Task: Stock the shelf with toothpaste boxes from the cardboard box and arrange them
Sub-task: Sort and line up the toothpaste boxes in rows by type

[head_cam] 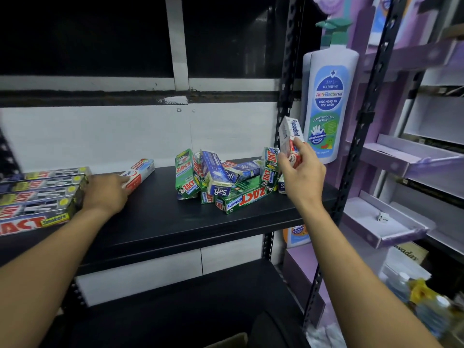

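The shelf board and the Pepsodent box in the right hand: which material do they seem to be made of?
Shelf board: probably laminated wood or painted metal, matte black with faint sheen; unclear which. Pepsodent box held in right hand: thin printed cardboard, glossy, with sharp folded edges.

Single head view, worn camera. Faces forward and slightly down, straight at black shelf point(160, 222) and white wall behind. Close range: both forearms enter from bottom edge, left hand point(106, 194) and right hand point(301, 172) reach mid-frame. Wide-angle lens bends upright point(356, 146) at right. Lower shelf visible beneath. No second view, so nothing shared.
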### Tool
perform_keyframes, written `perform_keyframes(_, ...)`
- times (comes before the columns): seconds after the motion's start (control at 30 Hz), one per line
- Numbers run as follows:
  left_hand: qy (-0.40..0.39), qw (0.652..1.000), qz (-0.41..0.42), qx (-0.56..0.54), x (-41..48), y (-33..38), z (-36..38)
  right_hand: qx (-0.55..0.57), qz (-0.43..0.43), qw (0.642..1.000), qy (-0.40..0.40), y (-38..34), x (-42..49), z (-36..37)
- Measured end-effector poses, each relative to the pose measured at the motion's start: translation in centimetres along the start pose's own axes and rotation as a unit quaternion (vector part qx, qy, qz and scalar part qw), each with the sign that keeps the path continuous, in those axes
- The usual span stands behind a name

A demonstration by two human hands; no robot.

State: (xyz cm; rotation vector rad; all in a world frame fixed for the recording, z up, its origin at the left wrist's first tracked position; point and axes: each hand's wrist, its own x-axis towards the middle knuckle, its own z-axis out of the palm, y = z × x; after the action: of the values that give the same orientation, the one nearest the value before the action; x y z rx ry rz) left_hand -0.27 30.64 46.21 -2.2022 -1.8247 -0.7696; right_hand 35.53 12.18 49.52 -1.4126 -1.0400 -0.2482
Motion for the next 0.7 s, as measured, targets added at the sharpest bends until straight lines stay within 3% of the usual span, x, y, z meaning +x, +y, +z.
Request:
perform_keyframes(0.2,0.002,0.999,-0.007,-0.037,-2.0,0.3,-0.8,0.021,-0.045,0.996,-0.075,-4.4,-1.5,4.0)
perform_keyframes(0.47,-0.028,0.998,0.048,0.025,-4.7,-2.0,-2.5,0.072,-0.062,0.971,-0.218,-10.4,-8.2,10.5)
perform_keyframes(0.7,0.059,0.995,0.076,0.021,-6.8,-3.9,-3.5,-0.011,-0.085,0.943,-0.322,-10.7,-12.6,13.1)
